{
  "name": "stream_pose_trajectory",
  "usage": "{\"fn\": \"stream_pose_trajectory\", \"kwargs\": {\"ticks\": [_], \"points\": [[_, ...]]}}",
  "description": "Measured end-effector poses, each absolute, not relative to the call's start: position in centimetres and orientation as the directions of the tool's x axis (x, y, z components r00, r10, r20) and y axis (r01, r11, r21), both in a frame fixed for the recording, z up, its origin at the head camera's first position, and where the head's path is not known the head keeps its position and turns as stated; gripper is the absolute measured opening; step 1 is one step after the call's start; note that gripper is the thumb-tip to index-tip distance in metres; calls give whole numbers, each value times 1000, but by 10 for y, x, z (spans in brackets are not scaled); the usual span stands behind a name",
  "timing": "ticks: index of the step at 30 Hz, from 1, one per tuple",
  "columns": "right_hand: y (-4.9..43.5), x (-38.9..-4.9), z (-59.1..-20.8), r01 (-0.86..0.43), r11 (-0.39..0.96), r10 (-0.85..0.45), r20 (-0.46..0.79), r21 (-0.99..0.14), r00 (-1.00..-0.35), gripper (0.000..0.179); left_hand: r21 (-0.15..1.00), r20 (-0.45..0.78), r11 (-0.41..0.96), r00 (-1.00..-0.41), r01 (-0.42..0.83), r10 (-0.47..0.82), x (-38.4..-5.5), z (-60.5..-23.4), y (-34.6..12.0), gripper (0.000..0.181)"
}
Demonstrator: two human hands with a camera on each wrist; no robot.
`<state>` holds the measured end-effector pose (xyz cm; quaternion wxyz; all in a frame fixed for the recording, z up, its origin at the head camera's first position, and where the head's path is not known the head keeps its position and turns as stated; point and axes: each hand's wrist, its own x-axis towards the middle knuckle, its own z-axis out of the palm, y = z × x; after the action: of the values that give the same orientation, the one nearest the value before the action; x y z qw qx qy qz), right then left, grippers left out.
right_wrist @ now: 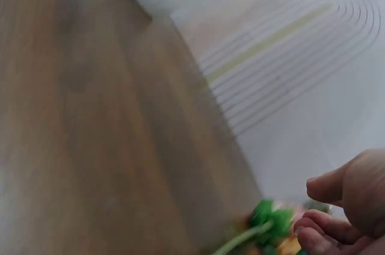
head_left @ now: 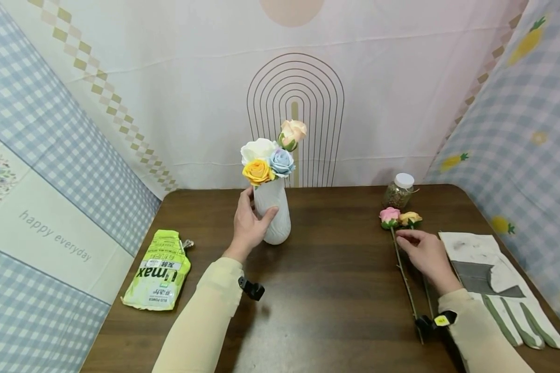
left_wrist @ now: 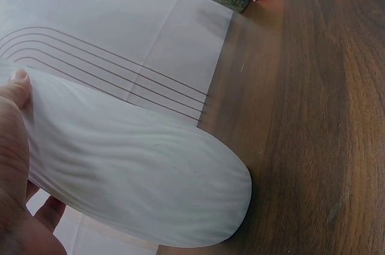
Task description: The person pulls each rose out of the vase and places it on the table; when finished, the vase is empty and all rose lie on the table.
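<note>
My left hand [head_left: 253, 223] grips the vase [head_left: 278, 220]; right hand [head_left: 427, 256], thumb and fingertips apart, is nearer pink rose [head_left: 390, 216]: stem [head_left: 407, 288] just left, running toward me.

I'm seeing a white, arch-printed backdrop [head_left: 392, 103] hanging behind the far edge of the brown wooden table [head_left: 336, 290]; blue checked cloth [head_left: 37, 72] is lining its left edge, pineapple-printed cloth [head_left: 504, 155] its right.

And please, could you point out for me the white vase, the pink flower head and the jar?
White vase [left_wrist: 144, 159]: left wrist view, middle of its body.
Pink flower head [head_left: 389, 214]: head view, its petals.
Jar [head_left: 397, 197]: head view, side below its lid.
</note>
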<state>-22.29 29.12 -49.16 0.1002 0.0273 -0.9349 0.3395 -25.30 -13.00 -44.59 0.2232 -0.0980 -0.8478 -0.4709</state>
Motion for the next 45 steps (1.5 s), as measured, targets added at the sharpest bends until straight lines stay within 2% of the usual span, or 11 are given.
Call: {"fn": "stream_pose_trajectory", "kwargs": {"ticks": [5, 10, 18, 24, 30, 35, 45], "points": [[263, -230, -455, -231, 746, -41, 302, -625, -952, 27, 741, 484, 551, -874, 383, -44, -253, -446, -132, 72], [217, -244, -416, -319, 602, -133, 302, -732, -944, 30, 734, 491, 558, -870, 388, -40, -254, -445, -134, 72], [127, -277, -383, -346, 350, -203, 291, -870, -935, 31, 731, 482, 564, -876, 384, -30, -254, -444, -132, 71], [80, -289, -369, -330, 194, -197, 293, -924, -935, 26, 739, 473, 557, -881, 379, -27, -256, -446, -129, 73], [54, -292, -363, -307, 105, -153, 290, -946, -945, 20, 732, 494, 558, -869, 390, -40, -254, -445, -130, 72], [43, -295, -361, -253, 58, -139, 243, -966, -960, 22, 718, 516, 564, -856, 409, -37, -255, -445, -130, 71], [36, -295, -355, -202, 42, -124, 195, -979, -973, 24, 715, 519, 561, -854, 418, -25, -256, -447, -129, 71]]}}
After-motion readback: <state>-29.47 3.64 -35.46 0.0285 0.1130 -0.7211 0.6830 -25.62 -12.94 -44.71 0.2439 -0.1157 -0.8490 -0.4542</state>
